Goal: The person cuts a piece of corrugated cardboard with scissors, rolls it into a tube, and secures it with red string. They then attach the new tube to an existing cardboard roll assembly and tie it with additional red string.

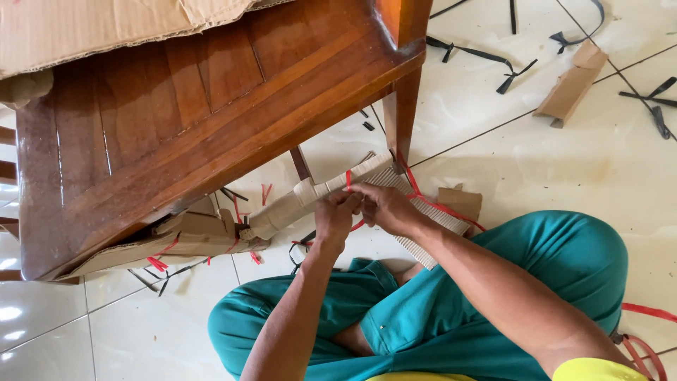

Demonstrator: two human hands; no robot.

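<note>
Both grips pinched on red strap [348,180] — left hand [333,219] and right hand [384,208] touching, fingertips meeting at corrugated cardboard wrap [331,189] around crossbar low between wooden desk [176,134] legs. Seated cross-legged on tiled floor [564,162] — black strap offcuts [479,55], cardboard scrap [572,83] lying well apart.

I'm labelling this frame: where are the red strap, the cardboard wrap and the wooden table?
red strap [348,178], head view, part crossing the wrap.
cardboard wrap [285,212], head view, middle.
wooden table [176,120], head view, bare top.
</note>
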